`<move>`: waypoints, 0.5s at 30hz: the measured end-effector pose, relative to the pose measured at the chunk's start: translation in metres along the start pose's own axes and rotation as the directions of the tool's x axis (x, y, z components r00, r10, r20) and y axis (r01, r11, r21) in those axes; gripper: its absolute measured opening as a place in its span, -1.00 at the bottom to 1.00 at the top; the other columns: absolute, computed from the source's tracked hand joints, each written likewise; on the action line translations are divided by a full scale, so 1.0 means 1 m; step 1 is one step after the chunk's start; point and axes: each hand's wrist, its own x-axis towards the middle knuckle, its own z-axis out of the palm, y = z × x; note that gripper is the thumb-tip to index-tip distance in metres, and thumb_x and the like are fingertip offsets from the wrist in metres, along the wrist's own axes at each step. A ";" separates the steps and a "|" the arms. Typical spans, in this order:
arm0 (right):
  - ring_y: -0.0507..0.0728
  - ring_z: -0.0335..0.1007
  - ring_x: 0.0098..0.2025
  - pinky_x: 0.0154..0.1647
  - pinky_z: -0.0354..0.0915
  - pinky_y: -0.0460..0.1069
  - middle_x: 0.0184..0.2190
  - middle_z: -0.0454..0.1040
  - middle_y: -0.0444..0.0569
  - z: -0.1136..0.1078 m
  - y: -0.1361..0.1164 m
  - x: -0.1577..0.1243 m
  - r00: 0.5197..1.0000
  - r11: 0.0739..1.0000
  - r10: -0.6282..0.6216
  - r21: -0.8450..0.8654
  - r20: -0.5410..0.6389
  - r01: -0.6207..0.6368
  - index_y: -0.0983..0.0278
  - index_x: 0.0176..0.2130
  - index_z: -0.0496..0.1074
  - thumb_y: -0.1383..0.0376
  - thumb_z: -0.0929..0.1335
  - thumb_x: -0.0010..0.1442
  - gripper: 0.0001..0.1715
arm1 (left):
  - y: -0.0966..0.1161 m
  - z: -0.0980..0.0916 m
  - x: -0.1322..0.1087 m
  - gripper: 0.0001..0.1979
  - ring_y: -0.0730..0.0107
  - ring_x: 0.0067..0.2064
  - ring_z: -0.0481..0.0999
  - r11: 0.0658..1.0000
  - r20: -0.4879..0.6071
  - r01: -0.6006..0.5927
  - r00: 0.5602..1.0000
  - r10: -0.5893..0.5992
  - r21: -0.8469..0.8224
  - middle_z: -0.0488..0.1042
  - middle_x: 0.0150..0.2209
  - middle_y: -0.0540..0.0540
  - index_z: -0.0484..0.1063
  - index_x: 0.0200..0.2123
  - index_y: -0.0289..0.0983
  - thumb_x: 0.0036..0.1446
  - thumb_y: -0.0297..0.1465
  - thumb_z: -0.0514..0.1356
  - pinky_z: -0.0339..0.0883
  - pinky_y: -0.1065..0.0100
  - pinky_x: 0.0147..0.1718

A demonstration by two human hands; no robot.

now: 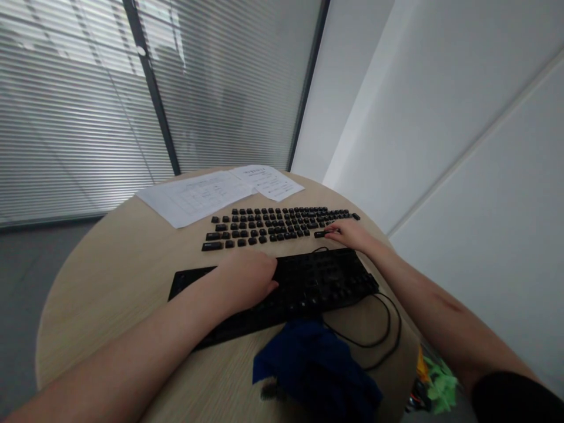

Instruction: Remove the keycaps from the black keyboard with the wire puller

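Observation:
A black keyboard frame (321, 282) with its keycaps off lies on the round wooden table (110, 264). My left hand (244, 279) rests on its left half, fingers curled down against it. Beyond it, several black keycaps (273, 223) are laid out in rows on the table. My right hand (350, 233) reaches to the right end of those rows and pinches a long black keycap (324, 233). The keyboard's black cable (388, 329) loops off its right side.
A dark blue cloth (317, 367) lies at the table's near edge. Two printed paper sheets (207, 197) lie at the far side. Window blinds and a white wall stand behind. Green and orange items (434, 382) sit below the table's right edge.

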 end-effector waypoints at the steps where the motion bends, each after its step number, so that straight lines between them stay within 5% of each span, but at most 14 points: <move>1: 0.26 0.62 -0.05 -0.05 0.40 0.02 -0.09 0.71 0.07 0.003 0.001 0.004 1.000 1.000 -0.006 0.000 0.002 0.006 0.23 -0.02 0.68 0.23 0.44 0.36 -0.74 | 0.000 0.001 0.000 -0.71 -0.11 -0.09 0.69 1.000 -0.007 0.001 1.000 -0.001 -0.008 0.68 -0.15 -0.35 0.62 -0.10 -0.35 0.33 -0.26 0.21 0.52 0.08 -0.16; 15: 0.28 0.58 0.00 0.00 0.40 0.06 -0.04 0.67 0.11 0.005 0.004 0.015 0.997 0.996 -0.073 -0.042 -0.021 0.072 0.24 0.07 0.65 0.23 0.44 0.35 -0.67 | -0.004 0.004 0.002 -0.72 -0.06 -0.10 0.69 1.000 -0.022 0.006 1.000 -0.006 -0.003 0.68 -0.14 -0.32 0.61 -0.09 -0.34 0.32 -0.28 0.19 0.51 0.13 -0.17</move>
